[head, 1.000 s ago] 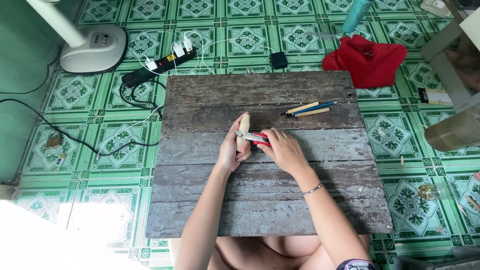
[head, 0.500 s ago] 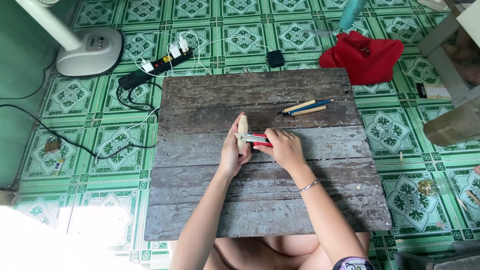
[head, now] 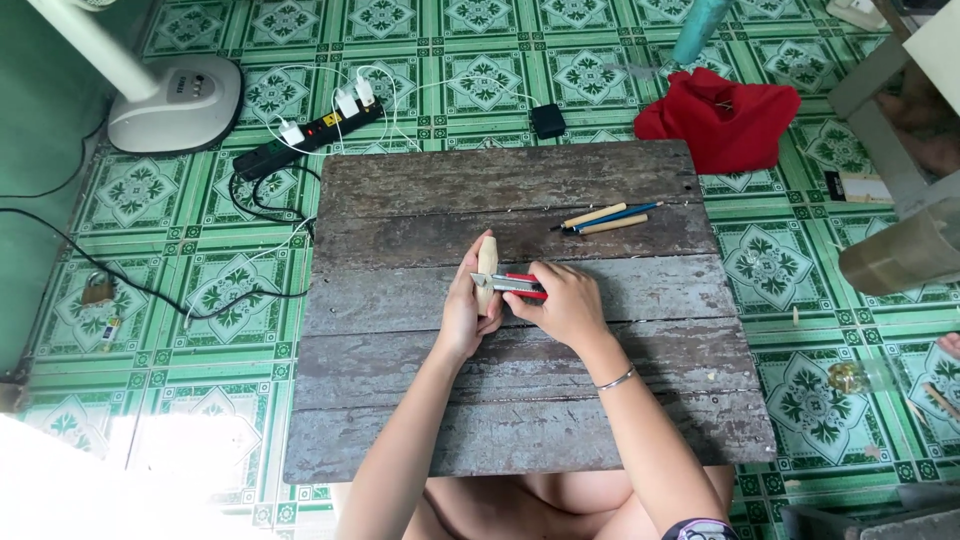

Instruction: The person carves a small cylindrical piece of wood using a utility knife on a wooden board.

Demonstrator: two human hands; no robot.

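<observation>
On a weathered plank table (head: 400,190) my left hand (head: 463,315) holds a pale wooden piece (head: 487,257) upright against the top. My right hand (head: 565,303) grips a red-handled utility knife (head: 510,285), its metal blade lying across the wooden piece. The two hands touch near the table's middle. A thin bracelet sits on my right wrist.
Pencil-like sticks (head: 605,216) lie at the table's back right. On the green tiled floor: a power strip with chargers (head: 305,135), a fan base (head: 175,100), a small black box (head: 547,120), a red cloth (head: 720,115), cables at left, furniture legs at right.
Both hands stay on the wooden piece and knife, with only slight shifts. The camera view has drifted a little.
</observation>
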